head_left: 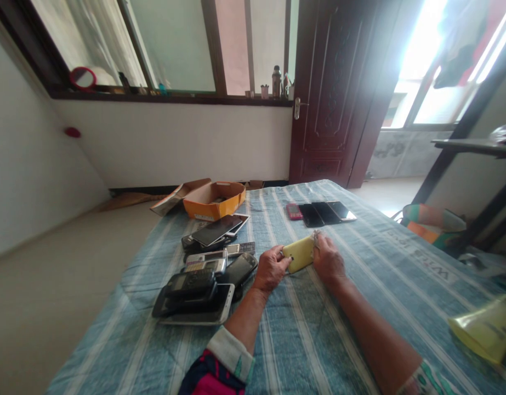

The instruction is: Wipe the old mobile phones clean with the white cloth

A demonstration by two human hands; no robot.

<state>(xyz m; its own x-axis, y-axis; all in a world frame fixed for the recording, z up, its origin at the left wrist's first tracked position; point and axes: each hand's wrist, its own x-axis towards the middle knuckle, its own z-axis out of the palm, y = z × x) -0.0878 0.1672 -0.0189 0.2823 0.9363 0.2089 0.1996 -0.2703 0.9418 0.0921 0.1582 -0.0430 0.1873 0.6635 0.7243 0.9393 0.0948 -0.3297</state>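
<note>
A yellow phone (300, 253) is held between both hands just above a blue striped cloth (318, 329). My left hand (271, 269) grips its left end with curled fingers. My right hand (329, 260) is closed on its right end, and something small and grey shows at its fingertips. To the left of my left hand lies a pile of several old phones (207, 274), dark and silver, some stacked on one another.
A row of phones (322, 213), one red and the others dark, lies further back on the cloth. An open orange box (214, 200) sits at the far edge. A yellow-green plastic packet (489, 329) lies at the right. A dark wooden door (330, 88) stands behind.
</note>
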